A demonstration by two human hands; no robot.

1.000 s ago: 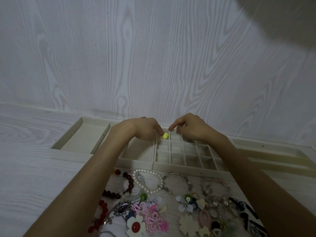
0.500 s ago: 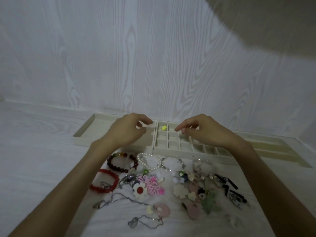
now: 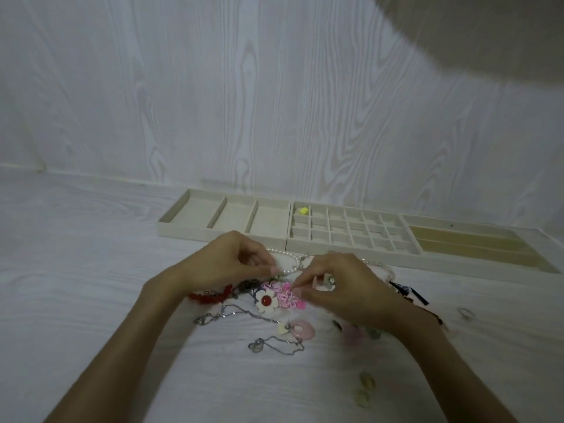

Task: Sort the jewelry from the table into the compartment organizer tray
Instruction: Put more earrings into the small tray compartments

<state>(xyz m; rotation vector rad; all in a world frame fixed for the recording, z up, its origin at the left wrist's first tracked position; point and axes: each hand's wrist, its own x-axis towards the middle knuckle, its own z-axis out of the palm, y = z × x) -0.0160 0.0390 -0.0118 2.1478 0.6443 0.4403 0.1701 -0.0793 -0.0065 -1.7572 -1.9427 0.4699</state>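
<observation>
The beige compartment organizer tray (image 3: 341,248) lies along the wall, and a small yellow bead (image 3: 303,211) sits in its far-left small cell. In front of it is the jewelry pile. My right hand (image 3: 348,288) pinches thumb and forefinger on the upper right edge of a pink flower piece (image 3: 287,296). My left hand (image 3: 222,265) hovers over the pile's left side with fingers curled, its tips beside a pearl bracelet (image 3: 288,261); I cannot tell whether it grips anything. A white flower with a red centre (image 3: 266,300) lies just left of the pink one.
A red bead bracelet (image 3: 210,296) pokes out under my left wrist. A pink ring pendant (image 3: 302,329) and thin silver chains (image 3: 274,346) lie nearer me. Black clips (image 3: 409,293) sit right of my right hand. Pale green pieces (image 3: 366,381) lie loose at the front right.
Both hands have pulled back from the tray's small cells down to the jewelry pile. The yellow bead stays in its cell. The view has tilted and shows more of the tray.
</observation>
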